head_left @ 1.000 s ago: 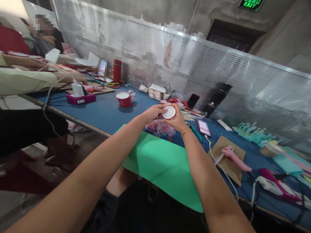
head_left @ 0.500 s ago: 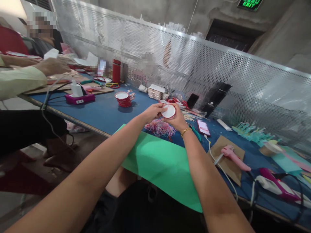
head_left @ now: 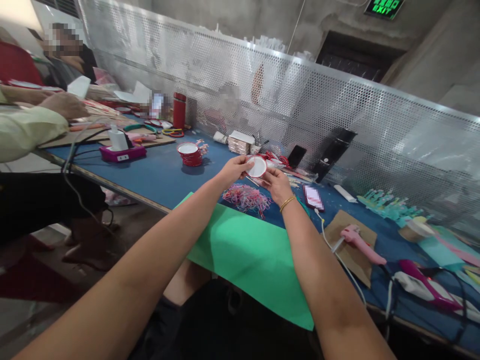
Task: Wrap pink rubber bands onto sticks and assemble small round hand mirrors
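A round white disc with a red rim [head_left: 258, 167] is held up over the table, its white face toward me. My left hand [head_left: 236, 170] pinches its left edge, thumb on the face. On the lower right, the fingers of my right hand [head_left: 278, 185] are bent and closed at the rim; what lies behind the disc is hidden. Just below the hands lies a tangled heap of pink and purple cords [head_left: 246, 198]. To the left stands a stack of similar red-rimmed discs [head_left: 190, 154]. A green sheet [head_left: 247, 250] spreads beneath my forearms.
On the right, a pink glue gun [head_left: 362, 243] lies on cardboard [head_left: 347, 220], beside a charging phone [head_left: 313, 197] and cables. A purple power strip [head_left: 123, 153] and red bottle [head_left: 179, 111] stand left. A co-worker's hand [head_left: 65, 105] is farther left. A perforated metal screen [head_left: 210, 65] borders the back.
My right hand has slid from around the disc's right side down to its lower right edge, fingers drawn together. The disc has shifted slightly left and up. The co-worker's hand moved left.
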Demonstrator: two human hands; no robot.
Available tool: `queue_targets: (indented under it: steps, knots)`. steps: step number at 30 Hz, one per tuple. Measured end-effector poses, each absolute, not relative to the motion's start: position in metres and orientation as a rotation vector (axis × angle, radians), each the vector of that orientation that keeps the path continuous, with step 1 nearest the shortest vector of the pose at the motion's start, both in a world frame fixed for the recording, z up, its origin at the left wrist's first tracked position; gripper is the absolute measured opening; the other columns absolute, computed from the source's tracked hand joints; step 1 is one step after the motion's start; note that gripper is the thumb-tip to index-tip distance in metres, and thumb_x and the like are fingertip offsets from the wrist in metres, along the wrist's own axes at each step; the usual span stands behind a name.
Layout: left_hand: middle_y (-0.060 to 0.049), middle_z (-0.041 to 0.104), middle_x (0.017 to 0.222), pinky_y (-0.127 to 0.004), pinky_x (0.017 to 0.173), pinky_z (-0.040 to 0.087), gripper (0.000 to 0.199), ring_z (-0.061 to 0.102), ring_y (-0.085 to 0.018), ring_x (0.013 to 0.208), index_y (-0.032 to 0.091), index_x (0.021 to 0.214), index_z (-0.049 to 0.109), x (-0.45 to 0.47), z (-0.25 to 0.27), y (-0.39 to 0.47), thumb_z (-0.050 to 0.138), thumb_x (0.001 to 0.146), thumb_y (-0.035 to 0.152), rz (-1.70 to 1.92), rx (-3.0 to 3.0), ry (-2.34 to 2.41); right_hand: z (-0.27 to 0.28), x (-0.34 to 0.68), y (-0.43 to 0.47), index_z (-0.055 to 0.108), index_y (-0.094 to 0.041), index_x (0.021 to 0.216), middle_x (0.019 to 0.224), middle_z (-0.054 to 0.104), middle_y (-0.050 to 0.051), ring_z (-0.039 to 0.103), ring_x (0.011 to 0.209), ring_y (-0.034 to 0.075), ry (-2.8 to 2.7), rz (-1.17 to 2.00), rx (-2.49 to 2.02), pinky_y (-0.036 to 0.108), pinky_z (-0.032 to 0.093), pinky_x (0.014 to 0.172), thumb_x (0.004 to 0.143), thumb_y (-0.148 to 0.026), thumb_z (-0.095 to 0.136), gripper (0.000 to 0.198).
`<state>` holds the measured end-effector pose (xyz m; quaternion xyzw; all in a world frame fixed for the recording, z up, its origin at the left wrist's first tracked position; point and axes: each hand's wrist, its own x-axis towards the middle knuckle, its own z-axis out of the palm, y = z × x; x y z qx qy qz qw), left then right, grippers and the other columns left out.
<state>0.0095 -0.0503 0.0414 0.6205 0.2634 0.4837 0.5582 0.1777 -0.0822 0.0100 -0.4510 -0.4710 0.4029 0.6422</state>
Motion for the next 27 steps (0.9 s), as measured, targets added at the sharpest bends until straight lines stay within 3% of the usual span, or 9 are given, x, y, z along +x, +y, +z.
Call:
queue_targets:
  steps: [5,10,17,27]
  knots:
    - [0.006,0.043,0.050,-0.020,0.044,0.023,0.020,0.035,-0.006,0.044,0.017,0.072,0.053,0.009,0.037,-0.045,0.069,0.076,0.027,1.171,1.524,0.786,0.015,0.190,-0.085,0.064,-0.021,0.079,0.074,0.067,0.000,0.061,0.067,0.015,-1.237,0.673,-1.201,0.035,0.057,0.068,0.060,-0.049,0.076,0.036]
    - [0.004,0.050,0.054,-0.019,0.046,0.028,0.009,0.043,-0.007,0.047,0.016,0.077,0.057,0.008,0.035,-0.041,0.064,0.076,0.019,1.173,1.541,0.874,0.022,0.194,-0.093,0.069,-0.019,0.079,0.077,0.071,0.004,0.064,0.071,0.019,-1.546,0.310,-1.359,0.038,0.053,0.076,0.071,-0.035,0.067,0.018]
    - [0.004,0.052,0.055,-0.019,0.048,0.029,0.004,0.045,-0.008,0.051,0.016,0.074,0.057,0.008,0.037,-0.044,0.061,0.074,0.017,1.151,1.561,0.918,0.029,0.193,-0.102,0.069,-0.020,0.076,0.078,0.072,0.004,0.066,0.075,0.021,-1.662,0.234,-1.462,0.037,0.051,0.076,0.074,-0.025,0.065,0.007]
    - [0.004,0.048,0.054,-0.020,0.052,0.031,0.005,0.043,-0.008,0.053,0.016,0.072,0.055,0.008,0.038,-0.045,0.056,0.074,0.019,1.172,1.571,0.982,0.034,0.197,-0.107,0.075,-0.019,0.085,0.084,0.074,0.003,0.065,0.077,0.015,-1.789,0.183,-1.695,0.025,0.047,0.072,0.078,-0.022,0.066,0.012]
